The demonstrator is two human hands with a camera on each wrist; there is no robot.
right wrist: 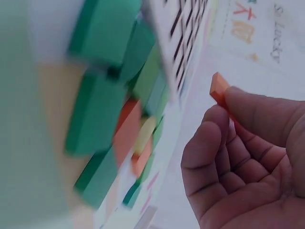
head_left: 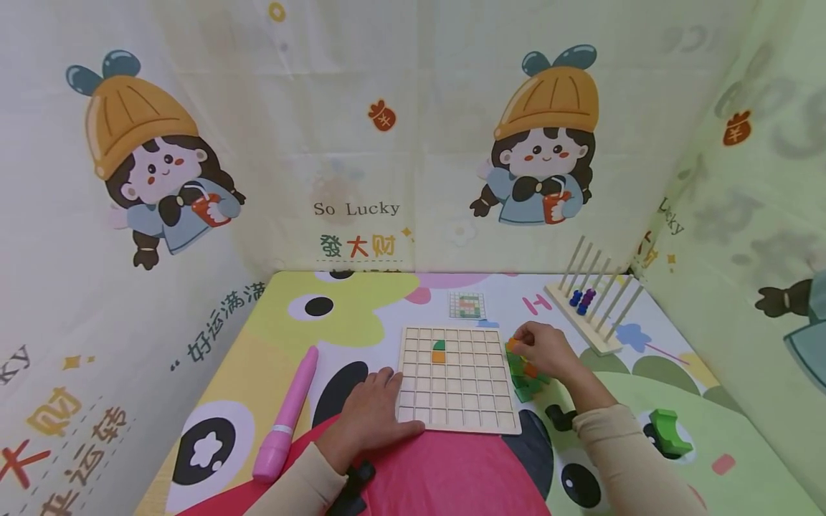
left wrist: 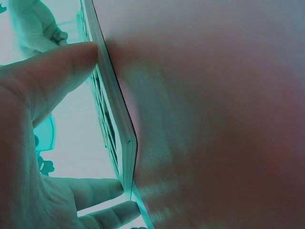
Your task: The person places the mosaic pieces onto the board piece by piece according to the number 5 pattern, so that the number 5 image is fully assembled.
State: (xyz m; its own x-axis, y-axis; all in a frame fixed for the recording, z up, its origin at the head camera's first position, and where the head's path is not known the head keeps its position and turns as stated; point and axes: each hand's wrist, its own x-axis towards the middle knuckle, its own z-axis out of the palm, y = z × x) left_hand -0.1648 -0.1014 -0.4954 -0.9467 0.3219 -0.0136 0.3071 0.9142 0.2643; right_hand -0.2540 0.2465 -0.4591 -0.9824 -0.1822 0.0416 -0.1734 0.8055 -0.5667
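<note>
A square wooden grid board (head_left: 459,387) lies in the middle of the table. Two pieces sit in its cells: a green one (head_left: 439,345) with a curved edge, and right below it an orange square (head_left: 439,357). My left hand (head_left: 371,412) rests at the board's near left corner, thumb along the front edge and fingers at the left side. Beyond the board's right edge, my right hand (head_left: 545,350) pinches a small orange block (right wrist: 219,89) between thumb and index finger. Beneath that hand is a pile of green and orange blocks (right wrist: 97,112), partly hidden by it in the head view.
A small card with a coloured grid pattern (head_left: 467,305) lies behind the board. At the back right stands a wooden peg rack (head_left: 584,319) with blue and purple beads. A pink stick-shaped object (head_left: 287,416) lies on the left, a green arch block (head_left: 671,433) on the right.
</note>
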